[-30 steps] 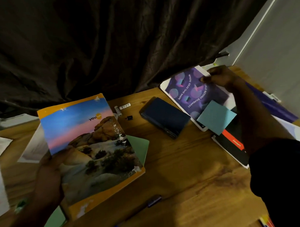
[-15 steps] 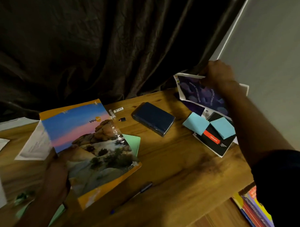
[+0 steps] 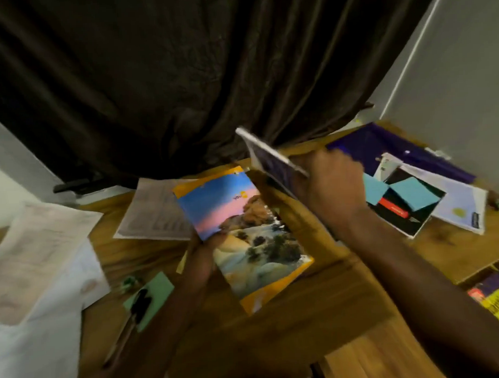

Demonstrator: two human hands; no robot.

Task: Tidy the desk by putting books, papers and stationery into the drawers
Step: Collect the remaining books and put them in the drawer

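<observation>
Head: right hand [image 3: 331,187] pinches booklet [image 3: 271,161] edge.

Left hand [image 3: 208,254] low, thumb uppermost (fingers hidden); right hand [image 3: 331,186] higher, clenched in a grip; forearms outstretched.

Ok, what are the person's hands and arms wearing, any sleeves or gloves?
No gloves on the left hand or the right hand. Both forearms are uncovered, no sleeve in view. No watch or ring shows, though the frame is blurred.
</observation>
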